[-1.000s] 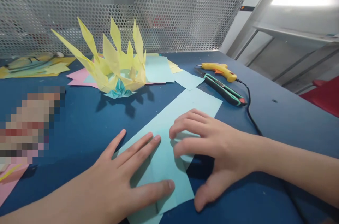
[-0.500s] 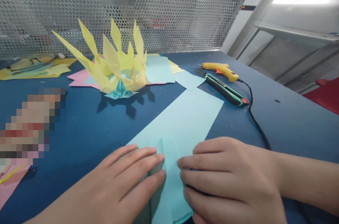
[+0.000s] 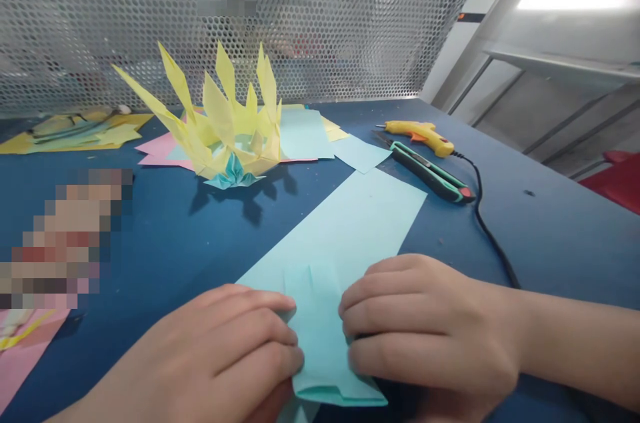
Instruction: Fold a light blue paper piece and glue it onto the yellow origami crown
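Note:
A folded piece of light blue paper (image 3: 323, 336) lies in front of me, with a layered fold at its near edge. My left hand (image 3: 240, 336) has its fingers curled along the paper's left edge, the thumb hidden beneath. At the right edge my right hand (image 3: 425, 323) pinches the same piece, its thumb out of sight too. Beneath it runs a larger flat sheet of light blue paper (image 3: 365, 223), reaching diagonally away from me.
A yellow paper crown (image 3: 220, 123) with a blue paper flower (image 3: 234, 174) stands at the back left. To the back right lie a yellow hot glue gun (image 3: 420, 134) and a green-black utility knife (image 3: 430, 171). A perforated metal panel (image 3: 325, 23) borders the table.
My left hand has drawn back from lying over the blue paper to curl round its left edge. The folded piece now shows more fully, its near edge lifted slightly. The view has shifted a little.

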`<state>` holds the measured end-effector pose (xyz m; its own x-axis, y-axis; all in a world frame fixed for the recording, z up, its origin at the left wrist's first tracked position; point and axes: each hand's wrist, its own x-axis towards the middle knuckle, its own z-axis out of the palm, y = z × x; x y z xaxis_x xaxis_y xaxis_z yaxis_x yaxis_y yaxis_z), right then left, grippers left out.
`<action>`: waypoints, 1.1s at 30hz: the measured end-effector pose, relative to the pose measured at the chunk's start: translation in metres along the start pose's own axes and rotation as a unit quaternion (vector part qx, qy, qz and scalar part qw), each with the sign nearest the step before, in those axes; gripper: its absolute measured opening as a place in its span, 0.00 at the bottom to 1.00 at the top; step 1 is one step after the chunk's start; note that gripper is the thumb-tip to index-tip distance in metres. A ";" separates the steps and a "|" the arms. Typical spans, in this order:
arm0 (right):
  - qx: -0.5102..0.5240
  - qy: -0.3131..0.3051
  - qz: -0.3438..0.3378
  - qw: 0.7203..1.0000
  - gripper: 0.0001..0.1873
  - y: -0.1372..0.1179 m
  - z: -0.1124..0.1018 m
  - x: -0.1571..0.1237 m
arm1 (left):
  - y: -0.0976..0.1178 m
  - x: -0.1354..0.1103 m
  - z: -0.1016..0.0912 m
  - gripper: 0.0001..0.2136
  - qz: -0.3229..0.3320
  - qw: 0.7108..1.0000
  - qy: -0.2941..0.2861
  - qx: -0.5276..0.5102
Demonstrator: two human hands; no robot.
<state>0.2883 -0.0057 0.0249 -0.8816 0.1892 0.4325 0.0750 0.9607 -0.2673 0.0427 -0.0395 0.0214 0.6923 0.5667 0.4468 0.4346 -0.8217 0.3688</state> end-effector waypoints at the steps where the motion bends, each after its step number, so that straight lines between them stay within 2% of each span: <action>1: -0.002 -0.004 0.013 1.000 0.14 -0.001 -0.001 0.002 | 0.000 -0.001 0.000 0.09 -0.008 1.000 -0.002 -0.011; 5: 0.038 -0.007 0.102 0.994 0.08 -0.005 -0.002 0.006 | -0.001 -0.005 0.000 0.07 -0.028 0.999 -0.010 -0.020; 11: 0.149 0.016 0.145 0.978 0.03 -0.005 0.000 0.008 | -0.002 -0.008 0.001 0.09 -0.096 0.994 -0.031 -0.040; 15: 0.179 0.009 0.184 0.966 0.04 -0.005 0.000 0.008 | -0.002 -0.006 0.000 0.04 -0.097 0.993 -0.038 -0.051; 20: 0.181 0.011 0.214 0.960 0.06 -0.008 -0.001 0.007 | -0.002 0.000 0.000 0.16 -0.125 0.992 -0.016 -0.019; 24: 0.172 0.031 0.242 0.954 0.09 -0.010 -0.001 0.005 | -0.002 -0.002 0.000 0.21 -0.163 0.986 -0.034 -0.005; 28: 0.203 0.045 0.292 0.933 0.24 -0.013 0.001 0.003 | 0.002 0.001 -0.003 0.13 -0.195 0.979 -0.024 -0.052; 30: 0.212 0.058 0.312 0.925 0.21 -0.013 0.002 0.004 | 0.005 0.004 -0.005 0.07 -0.198 0.979 -0.020 -0.047; 33: 0.202 0.045 0.317 0.926 0.07 -0.011 0.002 0.007 | 0.006 0.005 -0.007 0.08 -0.202 0.978 -0.033 -0.038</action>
<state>0.2800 -0.0152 0.0289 -0.6768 0.7220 0.1433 0.3674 0.5000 -0.7842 0.0450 -0.0412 0.0314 0.5102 0.8367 0.1991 0.6384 -0.5236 0.5642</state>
